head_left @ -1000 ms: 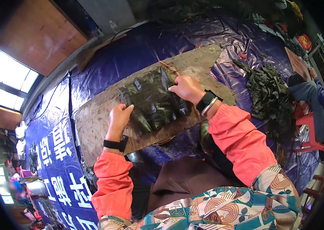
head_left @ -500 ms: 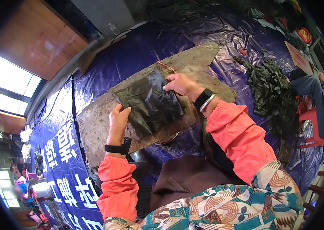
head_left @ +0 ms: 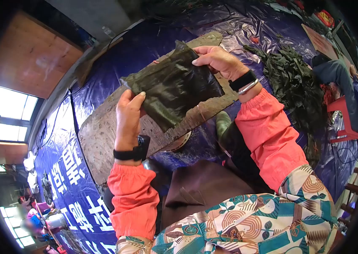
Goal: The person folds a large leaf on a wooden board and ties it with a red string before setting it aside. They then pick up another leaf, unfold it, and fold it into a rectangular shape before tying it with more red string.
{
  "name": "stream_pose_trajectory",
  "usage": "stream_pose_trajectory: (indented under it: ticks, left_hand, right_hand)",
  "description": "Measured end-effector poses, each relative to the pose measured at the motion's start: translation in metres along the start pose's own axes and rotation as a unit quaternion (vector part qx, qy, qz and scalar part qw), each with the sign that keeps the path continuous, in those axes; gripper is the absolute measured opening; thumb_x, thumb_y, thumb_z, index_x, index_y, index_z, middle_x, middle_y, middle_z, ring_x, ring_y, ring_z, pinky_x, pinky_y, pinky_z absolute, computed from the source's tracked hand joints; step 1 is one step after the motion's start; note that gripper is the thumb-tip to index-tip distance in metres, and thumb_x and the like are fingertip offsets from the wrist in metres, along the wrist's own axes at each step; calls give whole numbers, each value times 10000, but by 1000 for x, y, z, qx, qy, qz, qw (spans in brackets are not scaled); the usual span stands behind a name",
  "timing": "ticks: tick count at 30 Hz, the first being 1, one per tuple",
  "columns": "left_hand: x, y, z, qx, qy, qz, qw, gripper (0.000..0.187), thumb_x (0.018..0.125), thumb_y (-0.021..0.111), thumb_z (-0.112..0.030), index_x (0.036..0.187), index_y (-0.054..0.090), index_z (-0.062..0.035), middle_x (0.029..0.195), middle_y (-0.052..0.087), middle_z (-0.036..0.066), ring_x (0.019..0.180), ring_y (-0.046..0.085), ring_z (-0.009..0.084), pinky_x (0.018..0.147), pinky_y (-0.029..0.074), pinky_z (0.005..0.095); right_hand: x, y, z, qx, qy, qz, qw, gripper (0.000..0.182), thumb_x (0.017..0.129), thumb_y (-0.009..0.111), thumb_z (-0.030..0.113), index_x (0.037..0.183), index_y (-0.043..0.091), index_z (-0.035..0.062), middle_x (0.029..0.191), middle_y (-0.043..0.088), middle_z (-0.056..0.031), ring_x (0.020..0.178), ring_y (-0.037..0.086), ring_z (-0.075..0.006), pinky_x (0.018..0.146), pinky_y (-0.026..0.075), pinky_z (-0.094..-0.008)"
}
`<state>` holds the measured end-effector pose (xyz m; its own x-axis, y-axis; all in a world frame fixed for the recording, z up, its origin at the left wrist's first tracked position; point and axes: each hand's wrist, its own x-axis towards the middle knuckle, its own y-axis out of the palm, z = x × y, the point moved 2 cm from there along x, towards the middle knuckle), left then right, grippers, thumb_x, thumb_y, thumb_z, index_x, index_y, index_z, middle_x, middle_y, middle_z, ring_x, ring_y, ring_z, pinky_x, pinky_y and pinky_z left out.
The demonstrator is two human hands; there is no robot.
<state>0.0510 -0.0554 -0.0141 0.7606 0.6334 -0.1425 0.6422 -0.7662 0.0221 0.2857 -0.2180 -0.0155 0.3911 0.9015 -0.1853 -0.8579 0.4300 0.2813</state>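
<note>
A dark green, shiny, flat sheet (head_left: 174,86) is stretched between my two hands over a worn board (head_left: 102,131). My left hand (head_left: 129,114) pinches its left corner between thumb and fingers. The upper right edge is gripped by my right hand (head_left: 219,61), thumb against the fingers. The sheet hangs loosely toward me, its lower corner over the board's near edge. Black bands circle both wrists.
Blue tarpaulin (head_left: 145,44) with white characters lies under the board. A heap of dark green sheets (head_left: 291,80) is on the right, near a seated person's leg (head_left: 335,76) and a red stool (head_left: 344,120). Another person (head_left: 35,220) is at the far lower left.
Both hands have lifted the sheet off the board, and it now hangs more tautly between them. My right hand has moved up and slightly right in view.
</note>
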Motion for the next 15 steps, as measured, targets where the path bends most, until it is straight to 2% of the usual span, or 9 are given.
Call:
stream_pose_trajectory:
  ticks: [1,3,4,5,7,8,11,15]
  left_hand:
    - [8,5,6,1,-2,1,1000,196,909,551,-111,1087,579,-33,997,640,43,846,630,128,749,537,292]
    - [21,14,21,7,-55,17,998,168,905,557,-112,1055,582,-39,959,639,39,802,632,131,711,543,300]
    - [26,14,33,32,-75,25,996,132,900,563,-109,1014,580,-44,919,635,34,755,628,132,679,551,313]
    - [33,14,47,33,-77,26,996,132,900,563,-109,1014,580,-44,919,635,34,755,628,132,679,551,313]
    - [47,14,75,95,-107,8,990,125,872,607,-112,958,607,-21,849,637,38,671,595,123,573,524,275]
    - [51,12,82,104,-60,7,993,122,869,618,-119,938,608,-19,835,622,33,671,581,117,550,510,276]
    - [46,16,75,55,-81,3,995,123,871,620,-118,938,602,-16,837,615,31,692,586,111,568,516,272]
    - [34,24,50,20,-61,-1,998,123,878,617,-120,937,599,-15,844,610,29,699,586,108,581,520,269]
  right_hand:
    - [4,-9,-4,2,1,-1,1000,305,829,591,24,1130,634,0,936,691,-49,738,663,-119,652,524,-245]
    - [12,-26,-19,-163,37,-79,983,348,811,589,7,1157,631,5,978,690,-58,789,665,-141,687,513,-248]
    - [16,-30,-30,-189,4,-74,979,419,781,626,43,1200,621,37,1009,698,-71,872,663,-181,766,503,-286]
    - [21,-35,-41,-187,5,-75,979,419,781,626,43,1200,621,37,1009,698,-71,872,663,-181,766,503,-286]
    - [38,-52,-59,-439,9,-133,889,470,751,666,109,1219,623,93,1050,697,-105,959,656,-238,852,487,-329]
    - [43,-60,-67,-493,-23,-151,856,500,728,686,157,1222,621,116,1083,682,-130,1009,648,-274,876,484,-354]
    - [30,-49,-48,-503,-57,-133,852,511,717,683,156,1222,621,113,1122,668,-145,1045,634,-301,891,482,-350]
    - [15,-41,-31,-438,-104,-147,881,529,740,703,87,1254,582,52,1125,660,-175,1038,633,-278,898,480,-340]
